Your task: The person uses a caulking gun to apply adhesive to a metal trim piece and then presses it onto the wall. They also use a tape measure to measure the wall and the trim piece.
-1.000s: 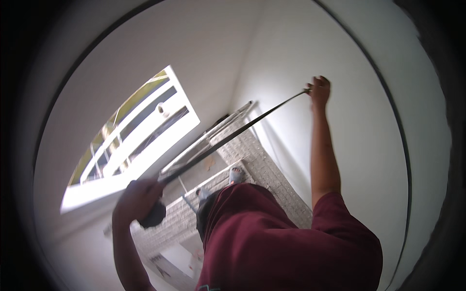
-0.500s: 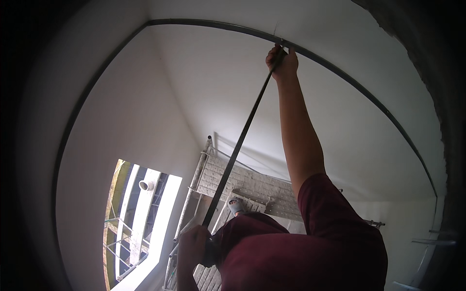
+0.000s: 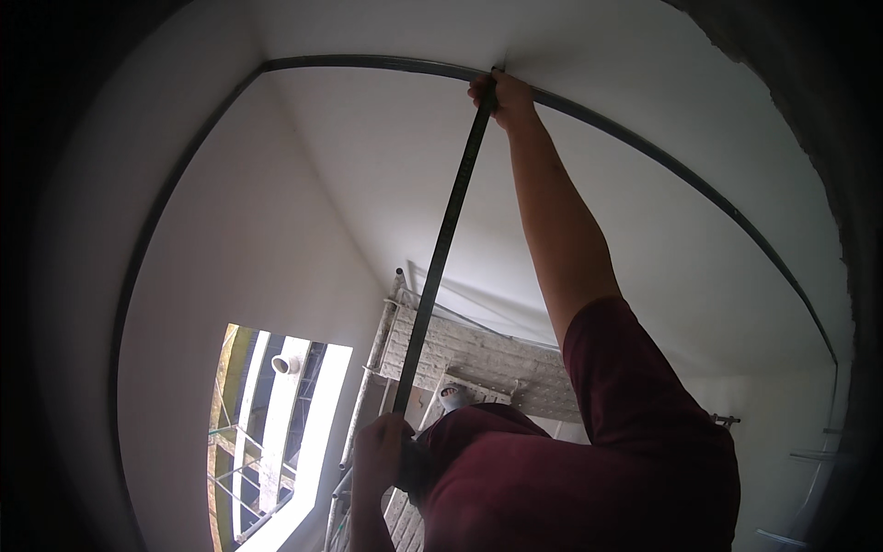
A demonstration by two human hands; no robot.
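Note:
My right hand [image 3: 506, 97] is raised at arm's length, its fingers closed on the upper end of a tape measure blade [image 3: 443, 248]. That end lies against the grey metal wall track [image 3: 644, 143], its tip poking just past the track's edge. The dark blade runs straight down, with faint markings on its flat face. Near my body, my left hand [image 3: 377, 451] is closed around the lower end, where a dark case [image 3: 416, 467] shows in part beside my shirt.
The track bends round the corner along both white walls. To the left a window opening [image 3: 276, 432] shows scaffold poles outside. Below me are scaffold planks [image 3: 487, 354] with a metal frame [image 3: 372, 359], and my foot [image 3: 451, 396] stands on a slatted board.
My right hand and the blade's upper end have shifted left along the track. The blade has turned, showing its flat face more broadly. The view has tilted slightly; my left hand keeps its hold.

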